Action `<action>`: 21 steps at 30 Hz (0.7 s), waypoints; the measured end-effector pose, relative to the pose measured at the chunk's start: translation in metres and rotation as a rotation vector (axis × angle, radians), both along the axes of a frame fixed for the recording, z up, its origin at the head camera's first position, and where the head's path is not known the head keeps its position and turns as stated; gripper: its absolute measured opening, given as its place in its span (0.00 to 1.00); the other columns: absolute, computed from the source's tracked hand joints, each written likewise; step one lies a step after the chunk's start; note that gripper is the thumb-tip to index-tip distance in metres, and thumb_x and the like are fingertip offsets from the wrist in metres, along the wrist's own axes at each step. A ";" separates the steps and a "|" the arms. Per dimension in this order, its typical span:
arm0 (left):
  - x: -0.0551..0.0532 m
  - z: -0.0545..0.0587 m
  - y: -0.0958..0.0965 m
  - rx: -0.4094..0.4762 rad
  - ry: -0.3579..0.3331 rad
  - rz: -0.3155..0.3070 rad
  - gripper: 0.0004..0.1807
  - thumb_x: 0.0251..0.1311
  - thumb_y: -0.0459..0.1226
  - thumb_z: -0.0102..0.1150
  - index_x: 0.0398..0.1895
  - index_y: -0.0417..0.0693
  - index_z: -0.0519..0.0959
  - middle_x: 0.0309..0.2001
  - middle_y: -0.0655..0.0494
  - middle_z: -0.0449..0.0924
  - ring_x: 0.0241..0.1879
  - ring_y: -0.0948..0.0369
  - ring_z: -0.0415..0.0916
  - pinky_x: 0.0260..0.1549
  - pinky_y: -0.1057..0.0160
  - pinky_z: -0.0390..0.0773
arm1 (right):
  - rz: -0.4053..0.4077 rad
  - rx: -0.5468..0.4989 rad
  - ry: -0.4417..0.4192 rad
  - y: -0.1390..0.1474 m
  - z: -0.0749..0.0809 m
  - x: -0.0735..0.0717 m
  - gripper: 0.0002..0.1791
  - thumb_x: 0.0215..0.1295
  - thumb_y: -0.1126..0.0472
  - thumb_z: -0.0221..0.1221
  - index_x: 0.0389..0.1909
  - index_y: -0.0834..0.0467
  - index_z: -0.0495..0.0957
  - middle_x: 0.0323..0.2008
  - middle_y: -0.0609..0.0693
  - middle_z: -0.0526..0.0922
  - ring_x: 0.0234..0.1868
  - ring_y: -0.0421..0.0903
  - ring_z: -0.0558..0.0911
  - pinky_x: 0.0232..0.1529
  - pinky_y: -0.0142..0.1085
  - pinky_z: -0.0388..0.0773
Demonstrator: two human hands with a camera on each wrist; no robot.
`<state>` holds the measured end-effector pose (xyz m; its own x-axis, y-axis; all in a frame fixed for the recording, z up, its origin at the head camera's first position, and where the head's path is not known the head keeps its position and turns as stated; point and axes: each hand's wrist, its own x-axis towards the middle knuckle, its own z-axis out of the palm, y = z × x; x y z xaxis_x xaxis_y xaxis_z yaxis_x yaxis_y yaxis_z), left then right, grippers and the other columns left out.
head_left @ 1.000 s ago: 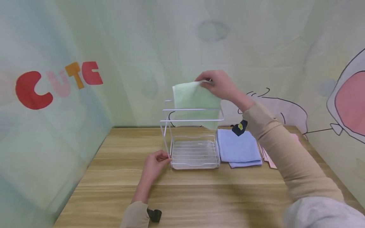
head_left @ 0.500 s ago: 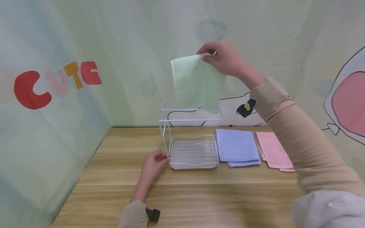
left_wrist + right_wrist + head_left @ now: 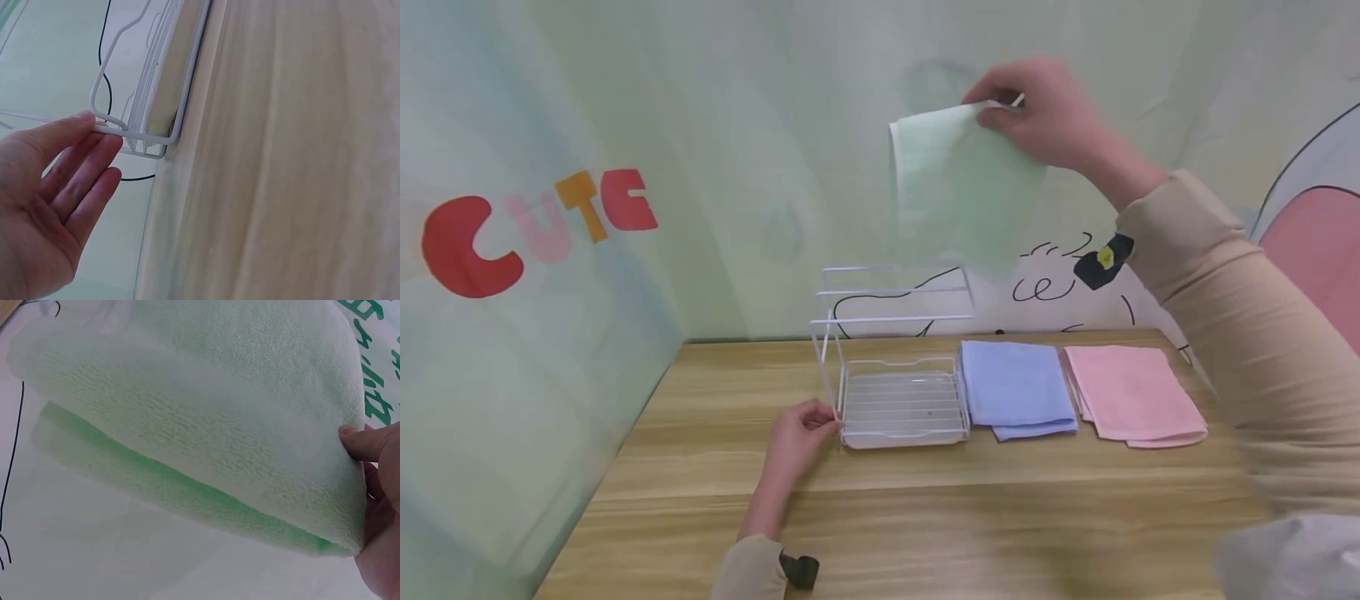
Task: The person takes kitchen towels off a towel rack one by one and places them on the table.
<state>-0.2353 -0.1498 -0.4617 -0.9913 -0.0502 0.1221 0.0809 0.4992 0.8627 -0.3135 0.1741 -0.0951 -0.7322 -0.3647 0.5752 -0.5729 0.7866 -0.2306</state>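
A folded pale green towel [image 3: 966,183] hangs in the air from my right hand [image 3: 1052,112], which pinches its top edge between thumb and fingers. In the right wrist view the fuzzy towel [image 3: 206,431] droops in two layers away from the thumb. Below and to the left stands a white wire rack [image 3: 895,318] with a shallow tray [image 3: 906,437] at its base. My left hand [image 3: 797,433] pinches the rack's lower left front corner. Up close, the left hand [image 3: 56,187] has thumb and index finger on the white wire [image 3: 134,134].
A folded blue towel [image 3: 1018,383] lies just right of the rack, and a folded pink towel [image 3: 1135,392] lies beyond it. All stand on a wooden table [image 3: 880,517]. A printed curtain [image 3: 737,167] hangs behind the table and at its left side.
My right hand has lifted the green towel up out of the rack's top bars, then moved it rightward. My left hand keeps its hold on the rack's corner.
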 end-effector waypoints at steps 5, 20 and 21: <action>-0.001 0.001 -0.001 -0.009 -0.005 -0.003 0.05 0.53 0.32 0.70 0.31 0.43 0.83 0.34 0.50 0.87 0.32 0.63 0.82 0.34 0.71 0.82 | -0.037 0.033 0.017 0.025 -0.001 0.004 0.12 0.70 0.62 0.57 0.50 0.55 0.84 0.47 0.55 0.86 0.37 0.26 0.71 0.42 0.22 0.67; -0.002 0.001 -0.003 -0.020 -0.003 -0.003 0.05 0.52 0.32 0.71 0.31 0.42 0.83 0.33 0.49 0.87 0.30 0.66 0.80 0.33 0.72 0.81 | -0.091 0.060 -0.020 0.096 -0.028 0.019 0.11 0.68 0.62 0.59 0.48 0.58 0.85 0.35 0.32 0.84 0.32 0.21 0.72 0.35 0.18 0.68; -0.003 0.001 -0.004 -0.020 -0.004 -0.007 0.05 0.53 0.32 0.71 0.31 0.42 0.83 0.33 0.49 0.87 0.30 0.66 0.80 0.33 0.72 0.81 | -0.097 0.072 -0.021 0.099 -0.031 0.020 0.11 0.68 0.62 0.59 0.48 0.58 0.85 0.36 0.37 0.86 0.32 0.21 0.71 0.35 0.18 0.68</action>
<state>-0.2381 -0.1536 -0.4608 -0.9920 -0.0409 0.1193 0.0813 0.5157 0.8529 -0.2932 0.2728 -0.1257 -0.7779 -0.3312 0.5340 -0.4887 0.8531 -0.1827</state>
